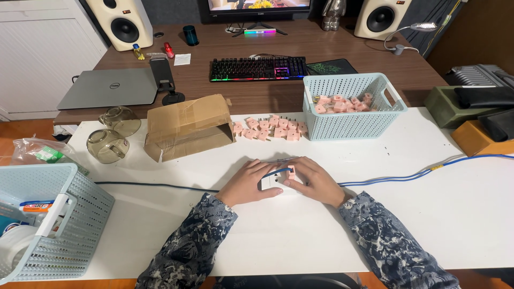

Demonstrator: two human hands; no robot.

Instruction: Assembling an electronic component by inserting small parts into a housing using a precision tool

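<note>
At the centre of the frame both hands rest on a white socket block (276,184) lying on the white table (428,214). The left hand (248,182) lies flat over the block's left end, fingers loosely curled on it. The right hand (316,182) covers the right end, its fingers pinching one pink plug adapter (290,173) seated on the block's top. One blue cable (417,174) runs across the table from the right edge to the block and on to the left.

Above the hands, a loose cluster of about a dozen pink adapters (270,128) lies on the table; more, too heaped to count, fill a pale blue perforated basket (350,107) right of centre. A second blue basket (48,219) sits at lower left, holding packets with white and orange labels. One torn brown cardboard box (187,127) with taped flaps lies left of the cluster, beside two smoky glass cups (112,136). In the upper frame: two cream speakers (115,21), one backlit keyboard (257,68), one grey laptop (110,87).
</note>
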